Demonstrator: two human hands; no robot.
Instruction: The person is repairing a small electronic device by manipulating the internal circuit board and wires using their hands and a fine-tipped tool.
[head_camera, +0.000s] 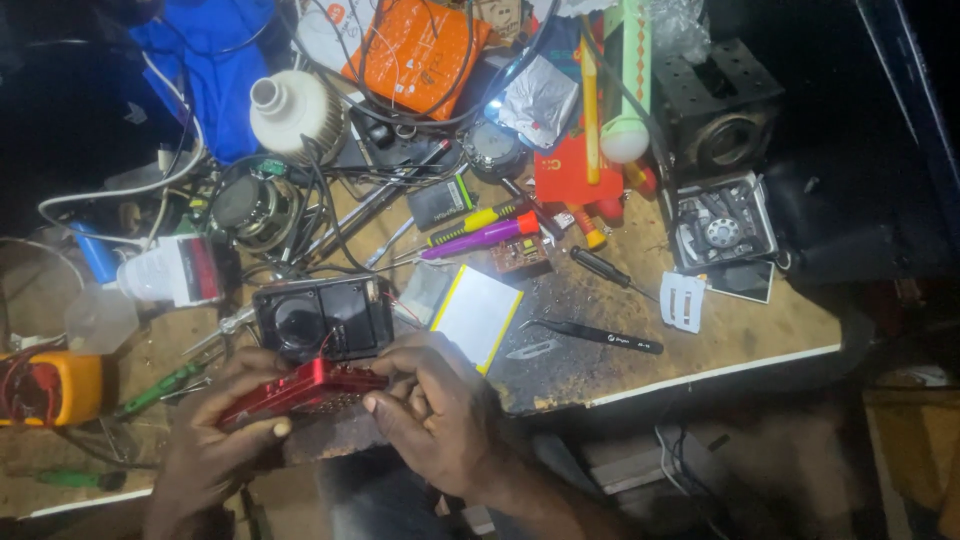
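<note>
Left hand: the left hand (215, 440) is curled around the left end of a red device shell (295, 390), fingers under it and thumb on top, holding it just above the near edge of the workbench (700, 330).
Right hand: the right hand (435, 400) closes narrowly on the shell's right end, fingertips pinching at its edge; what they pinch is too small to tell.
Red shell: held tilted between both hands, near left of the scene, with thin red wires running up to the black speaker module (325, 318) just behind it.
Progress: judged from this, the device is already opened and its black part lies out on the bench but wired; it is not put back together.
Just right: a flat silver battery pack (478, 315) with a yellow edge, then black tweezers (600, 335).
Far: a purple screwdriver (480, 238) and a small circuit board (520, 253).
Far left: a yellow meter (60, 388).
</note>
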